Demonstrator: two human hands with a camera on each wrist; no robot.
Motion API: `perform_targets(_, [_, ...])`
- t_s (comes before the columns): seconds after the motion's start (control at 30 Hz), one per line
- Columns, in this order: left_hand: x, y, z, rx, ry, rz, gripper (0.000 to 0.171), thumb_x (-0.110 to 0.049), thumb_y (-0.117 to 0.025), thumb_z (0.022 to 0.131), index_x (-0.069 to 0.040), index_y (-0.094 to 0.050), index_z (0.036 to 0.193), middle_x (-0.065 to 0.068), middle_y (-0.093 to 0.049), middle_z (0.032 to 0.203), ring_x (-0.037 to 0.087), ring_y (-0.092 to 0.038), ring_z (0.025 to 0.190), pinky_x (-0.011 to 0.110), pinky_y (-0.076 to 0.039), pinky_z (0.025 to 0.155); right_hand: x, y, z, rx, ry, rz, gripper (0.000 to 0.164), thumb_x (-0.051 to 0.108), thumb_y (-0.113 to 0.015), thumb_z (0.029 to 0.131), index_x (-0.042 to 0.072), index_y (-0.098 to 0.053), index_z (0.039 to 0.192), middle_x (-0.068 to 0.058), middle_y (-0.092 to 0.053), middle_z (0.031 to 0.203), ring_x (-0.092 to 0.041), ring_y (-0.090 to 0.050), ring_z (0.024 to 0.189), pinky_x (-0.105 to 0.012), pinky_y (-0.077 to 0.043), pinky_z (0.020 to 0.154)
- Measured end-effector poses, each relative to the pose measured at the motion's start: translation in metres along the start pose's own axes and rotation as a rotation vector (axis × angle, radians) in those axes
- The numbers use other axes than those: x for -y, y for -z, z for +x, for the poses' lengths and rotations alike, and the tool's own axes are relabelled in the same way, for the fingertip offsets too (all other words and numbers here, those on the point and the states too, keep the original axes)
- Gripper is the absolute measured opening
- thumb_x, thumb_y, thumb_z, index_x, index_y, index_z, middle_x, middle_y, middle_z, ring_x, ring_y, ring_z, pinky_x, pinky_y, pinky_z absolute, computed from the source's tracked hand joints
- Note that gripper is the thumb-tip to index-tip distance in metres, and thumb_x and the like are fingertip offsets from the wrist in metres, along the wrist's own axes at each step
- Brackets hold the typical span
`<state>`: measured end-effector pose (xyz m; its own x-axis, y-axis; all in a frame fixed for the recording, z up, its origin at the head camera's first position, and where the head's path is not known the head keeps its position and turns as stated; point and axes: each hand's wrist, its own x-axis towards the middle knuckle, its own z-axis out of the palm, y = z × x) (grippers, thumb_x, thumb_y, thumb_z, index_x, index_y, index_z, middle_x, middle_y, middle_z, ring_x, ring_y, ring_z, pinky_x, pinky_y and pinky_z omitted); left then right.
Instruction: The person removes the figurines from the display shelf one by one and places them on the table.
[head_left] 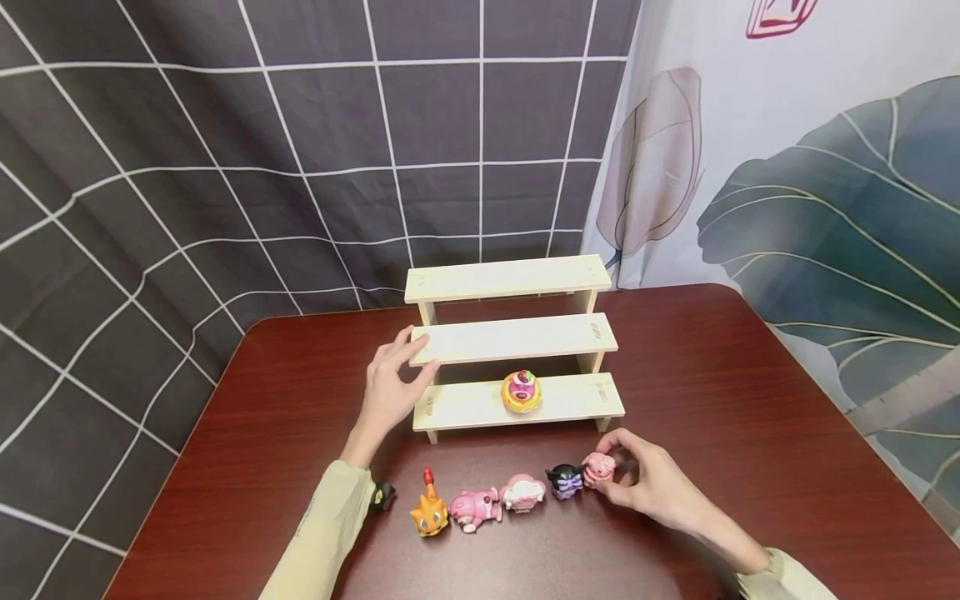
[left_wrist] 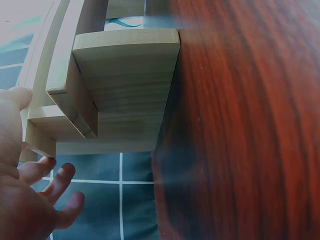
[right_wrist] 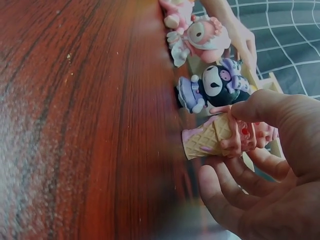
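Observation:
A three-tier wooden display shelf (head_left: 517, 337) stands on the table. My left hand (head_left: 392, 379) grips the left end of its middle tier, forefinger over the board and thumb at its front edge. In the left wrist view, the other fingers (left_wrist: 62, 180) are spread by the shelf's end. My right hand (head_left: 652, 479) pinches a pink ice-cream-cone figurine (right_wrist: 212, 137) between thumb and fingers, its waffle base near the tabletop. Beside it stands a black figurine with a purple bow (head_left: 566, 481). A round yellow-and-pink toy (head_left: 521, 392) sits on the bottom tier.
Left of the black figurine are a pink-and-white figurine (head_left: 522, 492), a pink figurine (head_left: 476, 509) and an orange figurine with a red-tipped tail (head_left: 430, 510). A small black object (head_left: 382, 497) is partly behind the left sleeve. A dark checked curtain (head_left: 435, 117) hangs behind the table.

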<state>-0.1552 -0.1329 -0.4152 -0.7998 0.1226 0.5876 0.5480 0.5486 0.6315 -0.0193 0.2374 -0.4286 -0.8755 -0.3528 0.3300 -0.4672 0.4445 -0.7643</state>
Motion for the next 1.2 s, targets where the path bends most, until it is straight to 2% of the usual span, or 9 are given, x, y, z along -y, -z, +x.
perform_targets(0.57, [0.001, 0.0, 0.0, -0.006, -0.008, -0.001, 0.044, -0.017, -0.081, 0.084, -0.008, -0.071, 0.126, 0.016, -0.057, 0.14, 0.036, -0.056, 0.11, 0.05, -0.044, 0.085, 0.005, 0.004, 0.001, 0.028, -0.039, 0.012, 0.043, 0.002, -0.087, 0.073, 0.006, -0.059, 0.105, 0.001, -0.066, 0.089, -0.006, -0.06, 0.067, -0.027, -0.052, 0.055])
perform_targets(0.73, [0.001, 0.0, 0.0, -0.004, -0.009, 0.002, 0.044, -0.018, -0.081, 0.084, -0.008, -0.071, 0.126, 0.016, -0.057, 0.139, 0.036, -0.055, 0.111, 0.051, -0.044, 0.087, 0.009, 0.007, 0.0, 0.026, -0.12, 0.028, 0.04, 0.009, -0.086, 0.077, 0.006, -0.059, 0.106, 0.001, -0.067, 0.088, -0.008, -0.062, 0.065, -0.028, -0.052, 0.057])
perform_targets(0.9, [0.0, 0.0, 0.0, -0.002, -0.008, 0.003, 0.043, -0.018, -0.081, 0.085, -0.008, -0.071, 0.126, 0.016, -0.057, 0.139, 0.037, -0.056, 0.111, 0.052, -0.044, 0.087, 0.015, 0.01, 0.003, -0.028, -0.206, -0.007, 0.035, 0.016, -0.082, 0.082, 0.004, -0.06, 0.107, 0.0, -0.068, 0.09, -0.009, -0.064, 0.071, -0.028, -0.052, 0.062])
perform_targets(1.0, [0.0, 0.001, 0.0, -0.002, -0.008, 0.001, 0.043, -0.018, -0.081, 0.085, -0.008, -0.071, 0.126, 0.017, -0.057, 0.139, 0.037, -0.056, 0.111, 0.052, -0.044, 0.087, 0.017, 0.013, 0.007, -0.086, -0.189, -0.057, 0.032, 0.014, -0.08, 0.083, 0.003, -0.061, 0.106, -0.004, -0.068, 0.094, -0.012, -0.064, 0.077, -0.029, -0.052, 0.065])
perform_targets(1.2, [0.0, 0.001, 0.0, 0.003, -0.003, 0.002, 0.043, -0.018, -0.081, 0.085, -0.008, -0.071, 0.126, 0.016, -0.057, 0.14, 0.037, -0.055, 0.112, 0.052, -0.044, 0.087, 0.019, 0.02, 0.022, -0.17, -0.066, -0.126, 0.031, 0.001, -0.08, 0.079, 0.004, -0.063, 0.104, -0.005, -0.067, 0.095, -0.016, -0.064, 0.081, -0.027, -0.052, 0.067])
